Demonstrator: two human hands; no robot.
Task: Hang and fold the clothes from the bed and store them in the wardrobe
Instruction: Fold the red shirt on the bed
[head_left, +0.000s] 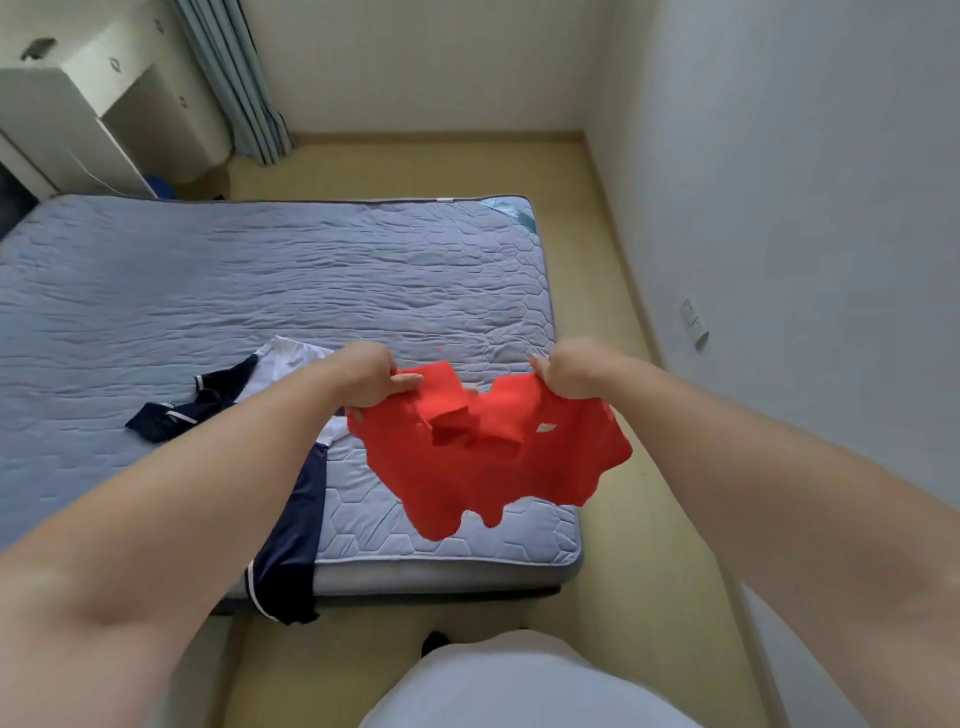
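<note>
We hold red shirt (488, 457) up over bed (260, 280), left hand (371, 382) and right hand (569, 369) each pinching shoulder. Not folded yet. Navy-white shirt (270, 415) waits at 9 o'clock. No wardrobe seen. We guess most work left.

A home bedroom: beyond the hands lies a bed (260, 291) with a quilted blue-grey cover, a white cabinet (104, 104) and grey curtain (234, 78) far left.
</note>
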